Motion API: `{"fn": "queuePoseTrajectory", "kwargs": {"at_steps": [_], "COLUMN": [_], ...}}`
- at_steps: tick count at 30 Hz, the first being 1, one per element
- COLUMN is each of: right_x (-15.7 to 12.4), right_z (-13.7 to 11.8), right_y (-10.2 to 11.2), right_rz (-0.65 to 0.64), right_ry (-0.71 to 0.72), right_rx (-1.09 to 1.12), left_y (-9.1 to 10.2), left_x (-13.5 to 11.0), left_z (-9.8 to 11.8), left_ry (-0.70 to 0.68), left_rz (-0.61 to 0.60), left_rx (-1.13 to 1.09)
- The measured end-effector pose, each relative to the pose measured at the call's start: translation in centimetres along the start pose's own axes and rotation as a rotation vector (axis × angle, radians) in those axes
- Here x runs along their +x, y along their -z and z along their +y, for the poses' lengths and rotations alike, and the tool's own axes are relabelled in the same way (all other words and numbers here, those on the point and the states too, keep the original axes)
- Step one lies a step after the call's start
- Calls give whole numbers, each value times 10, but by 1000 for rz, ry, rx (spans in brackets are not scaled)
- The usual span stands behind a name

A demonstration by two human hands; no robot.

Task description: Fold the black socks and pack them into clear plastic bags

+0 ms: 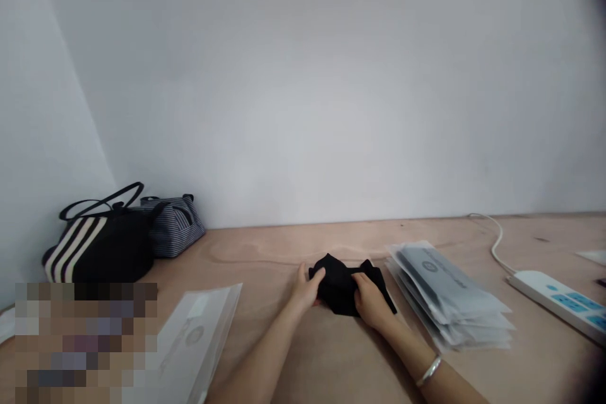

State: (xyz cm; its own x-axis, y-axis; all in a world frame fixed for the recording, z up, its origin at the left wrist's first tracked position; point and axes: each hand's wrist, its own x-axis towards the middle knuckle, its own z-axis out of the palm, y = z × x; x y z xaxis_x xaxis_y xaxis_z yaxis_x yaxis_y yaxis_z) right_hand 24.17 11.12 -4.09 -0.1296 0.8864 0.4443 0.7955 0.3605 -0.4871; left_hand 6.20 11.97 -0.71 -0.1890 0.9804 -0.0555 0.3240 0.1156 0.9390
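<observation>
Left hand (305, 288) and right hand (370, 304) are both on a crumpled black cloth (338, 285), which sits on the tabletop (279, 246) mid-width, just right of center in view. Fingers (316, 279) of the left hand are closed on the cloth's left side. Right-hand fingers are closed over its right side, pinching it down. Exact fold or garment type can't be told, too dark and bunched. Silver bangle (428, 371) on the right wrist.

Just right of the cloth: stack of translucent plastic packets (447, 297) with gray printed contents, fanned slightly, near but not touching the right hand. Single flat translucent packet (194, 341) lies near-left of the hands, well apart from the cloth. Far right: white power strip (558, 303) with blue buttons, white cable (495, 243) running from it toward the wall (303, 88). Far left corner: black tote with cream stripes (97, 246) against a navy striped bag (173, 227), the two touching. Near-left corner is pixelated, contents can't be told
</observation>
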Motion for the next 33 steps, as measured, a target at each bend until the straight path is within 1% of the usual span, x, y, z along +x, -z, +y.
{"fn": "queuePoseTrajectory", "kwargs": {"at_steps": [2,4,7,9,10,11,13,14,15,16,17,18,20,21,24,25,26,27,28,30,31,33], "right_x": [-1,0,1,1,1,1,0,0,-1,-2,-2,-2,-2,-2,-1,-1,-1,-1,-1,-1,-1,-2], "right_z": [2,5,9,10,9,9,8,7,7,6,6,5,3,1,-2,-3,-4,-5,-5,-6,-6,-6], "right_y": [0,1,3,3,3,3,4,5,6,7,8,9,11,12,11,11,11,11,12,12,13,13], "right_rz": [-40,-75,-123,-160,-180,-201,-238,-251,-261,-270,-281,-291,-309,-313,-306,-305,-305,-309,-317,-340,-354,-363], "right_ry": [10,20,31,45,56,67,85,92,98,103,110,116,118,115,101,98,97,96,97,100,101,90], "right_rx": [-14,-28,-53,-71,-79,-87,-101,-108,-111,-117,-127,-144,-198,-226,-268,-270,-270,-273,-277,-287,-292,-304], "left_y": [-4,4,24,30,29,25,11,3,-3,-6,-5,0,19,32,67,74,77,77,74,64,58,50], "left_x": [5,2,-15,-31,-38,-46,-56,-58,-59,-57,-54,-51,-47,-47,-53,-56,-57,-58,-56,-49,-44,-33], "left_z": [-3,-10,-22,-23,-22,-19,-12,-9,-6,-4,-3,-2,-1,-1,-1,-1,0,0,-1,-5,-8,-18], "left_ry": [-84,-167,-282,-372,-444,-551,-799,-881,-909,-868,-768,-650,-453,-382,-199,-174,-181,-226,-303,-432,-450,-398], "left_rz": [52,116,254,303,287,239,109,70,59,85,135,192,267,286,290,298,307,304,280,157,83,-28], "left_rx": [50,104,183,226,250,291,439,542,654,761,850,926,1075,1154,1395,1434,1436,1406,1350,1198,1135,1064]}}
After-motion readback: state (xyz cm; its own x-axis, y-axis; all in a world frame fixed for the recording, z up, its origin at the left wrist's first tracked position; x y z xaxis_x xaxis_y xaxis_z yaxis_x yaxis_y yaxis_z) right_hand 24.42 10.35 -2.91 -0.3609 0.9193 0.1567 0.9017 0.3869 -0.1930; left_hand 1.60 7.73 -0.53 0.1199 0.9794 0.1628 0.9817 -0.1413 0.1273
